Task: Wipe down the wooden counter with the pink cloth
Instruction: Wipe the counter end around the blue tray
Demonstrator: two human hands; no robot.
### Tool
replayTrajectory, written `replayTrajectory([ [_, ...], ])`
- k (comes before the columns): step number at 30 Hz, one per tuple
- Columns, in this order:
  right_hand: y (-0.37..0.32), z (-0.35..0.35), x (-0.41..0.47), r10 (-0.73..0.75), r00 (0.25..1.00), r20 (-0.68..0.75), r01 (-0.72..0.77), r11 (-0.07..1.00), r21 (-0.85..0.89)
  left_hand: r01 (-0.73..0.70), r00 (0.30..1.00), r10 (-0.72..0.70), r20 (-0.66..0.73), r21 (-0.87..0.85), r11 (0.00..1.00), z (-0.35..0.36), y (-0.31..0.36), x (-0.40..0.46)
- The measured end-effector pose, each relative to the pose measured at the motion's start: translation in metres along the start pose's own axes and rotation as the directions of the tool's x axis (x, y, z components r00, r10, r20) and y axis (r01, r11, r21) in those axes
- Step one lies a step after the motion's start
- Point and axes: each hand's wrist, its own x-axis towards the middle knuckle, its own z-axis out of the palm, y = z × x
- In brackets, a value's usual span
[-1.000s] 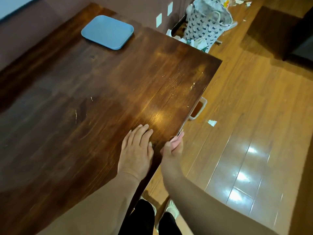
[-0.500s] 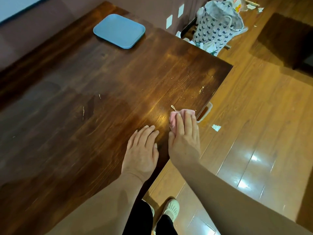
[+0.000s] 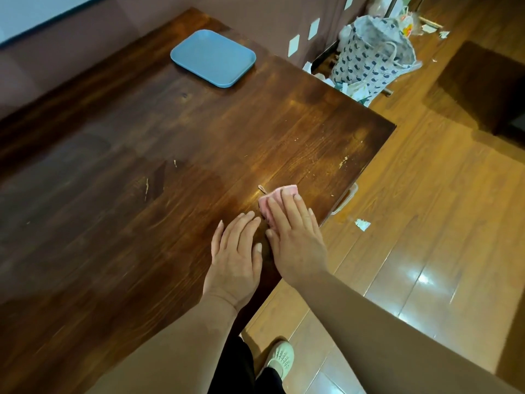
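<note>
The dark wooden counter [image 3: 159,177] fills the left and middle of the head view, with small pale crumbs and flecks scattered on it. A small folded pink cloth [image 3: 277,196] lies near the counter's right edge. My right hand [image 3: 295,237] presses flat on the cloth with straight fingers, covering most of it. My left hand [image 3: 235,254] rests flat on the wood just left of the right hand, fingers straight, holding nothing. A thin sliver of debris [image 3: 262,189] lies right beside the cloth's far left corner.
A blue tray [image 3: 213,58] sits at the counter's far side near the wall. A patterned bag [image 3: 372,58] stuffed with paper stands on the floor past the far corner. A white handle [image 3: 345,199] sticks out under the right edge. Paper scrap [image 3: 362,224] on the floor.
My right hand came up from the counter's edge onto the top with the pink cloth under it and slid slightly left. The left hand stayed flat in place.
</note>
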Motion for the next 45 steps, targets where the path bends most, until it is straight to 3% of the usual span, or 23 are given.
replayTrajectory([
  [3, -0.006, 0.011, -0.031, -0.101, 0.994, -0.046, 0.103, 0.994, 0.031, 0.033, 0.999, -0.034, -0.009, -0.039, 0.999, 0.001, 0.000, -0.002],
  [6, 0.004, 0.012, -0.011, -0.165, 0.986, -0.001, 0.165, 0.985, 0.050, 0.016, 0.999, -0.017, -0.031, -0.013, 1.000, 0.003, 0.000, -0.003],
  [10, -0.005, 0.004, 0.040, -0.088, 0.993, 0.079, 0.090, 0.996, -0.010, 0.012, 0.999, -0.012, -0.035, 0.005, 1.000, 0.005, 0.001, -0.003],
  [13, -0.013, 0.008, 0.022, -0.125, 0.992, 0.030, 0.125, 0.992, 0.005, -0.005, 1.000, 0.006, 0.018, -0.026, 1.000, 0.002, 0.001, -0.003],
  [17, -0.004, 0.013, 0.001, -0.174, 0.983, 0.059, 0.174, 0.985, 0.004, 0.167, 0.976, -0.207, -0.072, -0.366, 0.915, -0.006, 0.001, 0.005],
  [22, -0.015, -0.008, 0.059, -0.150, 0.981, 0.124, 0.152, 0.988, -0.013, 0.381, 0.885, -0.460, -0.069, -0.459, 0.803, -0.013, -0.001, 0.017],
  [27, -0.017, -0.002, 0.026, -0.259, 0.955, 0.144, 0.263, 0.965, -0.008, 0.448, 0.817, -0.502, -0.285, -0.236, 0.863, -0.041, -0.050, 0.060],
  [31, -0.014, -0.007, 0.065, -0.296, 0.945, 0.137, 0.300, 0.954, -0.011, 0.600, 0.773, -0.574, -0.272, 0.020, 0.800, -0.045, -0.092, 0.086],
  [35, -0.026, -0.005, 0.090, -0.270, 0.957, 0.106, 0.273, 0.962, -0.016, 0.596, 0.778, -0.550, -0.304, 0.080, 0.799, -0.030, -0.098, 0.088],
  [41, -0.012, -0.004, 0.084, -0.462, 0.873, 0.156, 0.471, 0.882, -0.025, 0.613, 0.771, -0.558, -0.307, 0.123, 0.780, -0.030, -0.097, 0.092],
  [45, -0.038, -0.015, 0.132, -0.331, 0.906, 0.264, 0.348, 0.937, -0.019, 0.622, 0.766, -0.564, -0.308, 0.135, 0.771, -0.028, -0.096, 0.091],
])
